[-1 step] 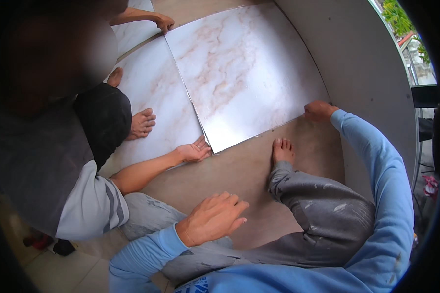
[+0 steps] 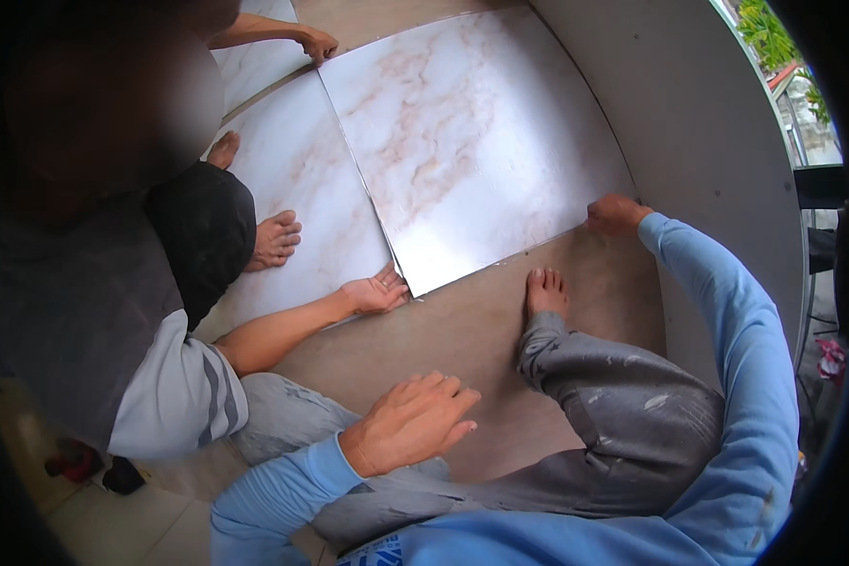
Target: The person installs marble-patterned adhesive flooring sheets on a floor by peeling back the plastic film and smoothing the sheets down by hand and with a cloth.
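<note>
A large glossy white tile point(image 2: 481, 141) with brown marble veining lies in front of me, its right edge along the wall. At its near right corner my right hand point(image 2: 616, 215) is closed on the tile's edge, fingertips partly hidden. My left hand point(image 2: 413, 422) is held over my left knee, palm down and open, fingers loosely stretched, nothing in it. A co-worker's hand point(image 2: 377, 291) lies palm up by the near left corner of the tile. The co-worker's other hand point(image 2: 318, 44) touches its far left corner. Beside it lies a second marbled tile point(image 2: 321, 203), with the co-worker's feet on it.
A grey wall panel point(image 2: 689, 123) rises along the right. Bare brown floor point(image 2: 481, 349) shows between the tile and my legs, where my bare foot point(image 2: 547, 291) rests. The co-worker point(image 2: 75, 311) sits close on the left. Another marbled sheet point(image 2: 255, 66) lies at the far left.
</note>
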Tool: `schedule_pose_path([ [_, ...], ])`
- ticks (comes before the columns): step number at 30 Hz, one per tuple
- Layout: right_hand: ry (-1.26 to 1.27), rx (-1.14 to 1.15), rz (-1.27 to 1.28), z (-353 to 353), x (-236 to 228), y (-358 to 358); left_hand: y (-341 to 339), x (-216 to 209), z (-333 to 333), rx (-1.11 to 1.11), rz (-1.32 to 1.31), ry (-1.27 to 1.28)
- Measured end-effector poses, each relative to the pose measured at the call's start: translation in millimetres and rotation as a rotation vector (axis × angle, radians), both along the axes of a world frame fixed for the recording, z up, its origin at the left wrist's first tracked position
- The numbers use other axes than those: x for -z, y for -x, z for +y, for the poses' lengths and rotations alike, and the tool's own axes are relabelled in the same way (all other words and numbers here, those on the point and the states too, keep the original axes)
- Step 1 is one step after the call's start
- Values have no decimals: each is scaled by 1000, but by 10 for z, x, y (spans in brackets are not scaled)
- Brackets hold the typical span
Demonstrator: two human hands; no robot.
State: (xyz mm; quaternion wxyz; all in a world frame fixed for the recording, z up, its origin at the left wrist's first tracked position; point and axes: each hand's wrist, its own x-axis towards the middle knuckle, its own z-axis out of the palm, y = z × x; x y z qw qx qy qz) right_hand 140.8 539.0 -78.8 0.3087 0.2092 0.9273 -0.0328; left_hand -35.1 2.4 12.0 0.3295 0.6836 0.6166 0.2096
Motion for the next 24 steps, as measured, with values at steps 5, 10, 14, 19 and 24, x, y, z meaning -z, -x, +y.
schedule_pose_path([
  [5,-28,7,-91,-96,32,-68,-24,3,-6,3,-24,31],
  [10,-24,30,-54,-141,54,-272,-17,-46,40,48,-34,100],
  [14,-20,85,-91,-174,62,-365,-56,-17,27,68,-36,117],
  [19,14,118,-103,85,6,-725,-83,-13,30,89,-31,122],
  [24,-18,232,-242,106,132,-1109,-107,-19,-98,94,-26,148],
])
